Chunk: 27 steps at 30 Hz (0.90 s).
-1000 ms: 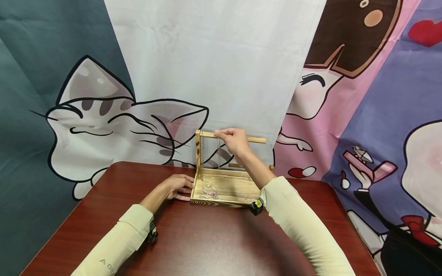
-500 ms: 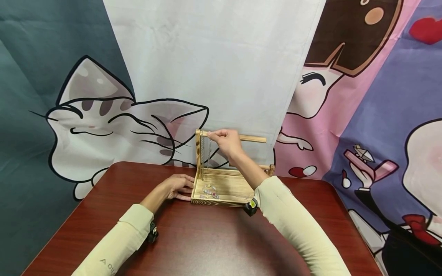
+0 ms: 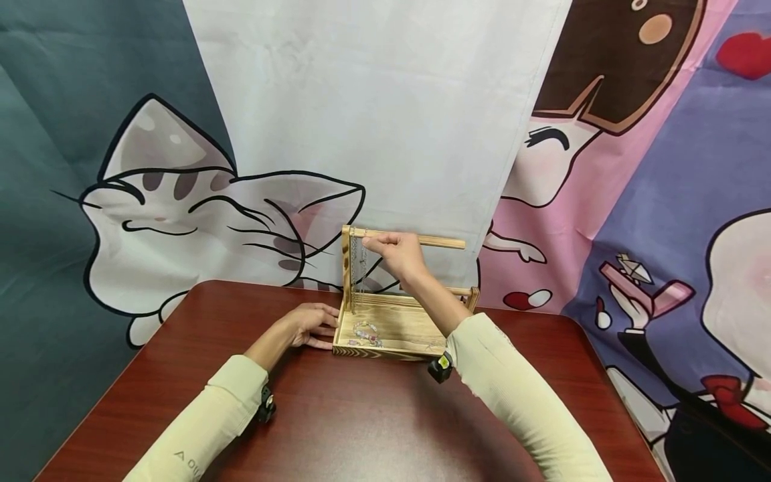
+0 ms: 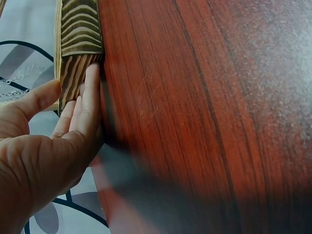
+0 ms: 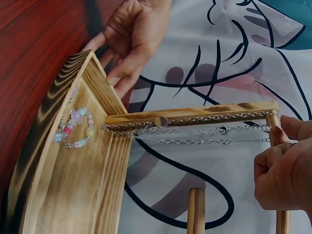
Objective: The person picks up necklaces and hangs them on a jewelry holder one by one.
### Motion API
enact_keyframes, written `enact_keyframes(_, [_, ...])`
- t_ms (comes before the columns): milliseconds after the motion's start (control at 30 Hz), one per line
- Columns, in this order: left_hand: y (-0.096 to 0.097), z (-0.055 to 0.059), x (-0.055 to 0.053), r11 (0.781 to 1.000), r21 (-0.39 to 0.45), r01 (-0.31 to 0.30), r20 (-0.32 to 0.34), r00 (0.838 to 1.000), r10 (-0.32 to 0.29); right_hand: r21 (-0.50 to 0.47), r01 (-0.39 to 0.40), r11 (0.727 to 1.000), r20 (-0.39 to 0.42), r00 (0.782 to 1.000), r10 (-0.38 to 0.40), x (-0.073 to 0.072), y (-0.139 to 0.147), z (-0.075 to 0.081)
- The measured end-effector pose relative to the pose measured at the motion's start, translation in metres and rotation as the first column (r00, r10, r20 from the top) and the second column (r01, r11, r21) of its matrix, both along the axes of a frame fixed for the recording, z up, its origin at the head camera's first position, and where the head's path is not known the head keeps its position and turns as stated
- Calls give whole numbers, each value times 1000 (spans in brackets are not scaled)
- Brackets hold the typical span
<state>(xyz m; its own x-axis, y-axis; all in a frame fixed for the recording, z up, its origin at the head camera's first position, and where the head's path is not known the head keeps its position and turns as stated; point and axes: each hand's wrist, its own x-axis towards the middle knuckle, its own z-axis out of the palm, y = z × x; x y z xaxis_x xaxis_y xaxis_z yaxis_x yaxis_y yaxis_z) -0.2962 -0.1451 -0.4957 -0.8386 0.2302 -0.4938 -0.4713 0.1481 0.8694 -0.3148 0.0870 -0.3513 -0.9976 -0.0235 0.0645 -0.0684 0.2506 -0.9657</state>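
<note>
A wooden jewellery stand (image 3: 397,355) has a shallow tray, a post at its left end and a top bar (image 3: 442,242). Silver chain necklaces (image 5: 204,141) hang from the bar close to the post. My right hand (image 3: 400,258) pinches one necklace between thumb and forefinger, just under the bar. Straight fingers of my left hand (image 4: 53,131) lie against the tray's left end wall, with the thumb at its edge. Inside the tray, beaded bracelets (image 5: 78,126) lie at the left end.
The stand sits towards the back of a reddish-brown table (image 3: 361,415). A printed cartoon cloth (image 3: 385,120) hangs behind it. A lower wooden rod (image 5: 196,209) sticks up behind the tray, partly hidden by my right arm in the head view.
My right hand has slid left along the bar with the necklace, bringing it next to the chains by the post, then dropped slightly below the bar. The left hand stays put.
</note>
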Motion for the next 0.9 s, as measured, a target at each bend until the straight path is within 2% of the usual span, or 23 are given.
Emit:
enact_keyframes(567, [1,2,2,1000,1,1,-9,1000,-1,-37,-49,998,58,997,51,5,14,-20])
enact_keyframes(900, [1,1,1,1000,1,1,-10,1000,-1,-66,-60,996,15,998,61,10,15,-36])
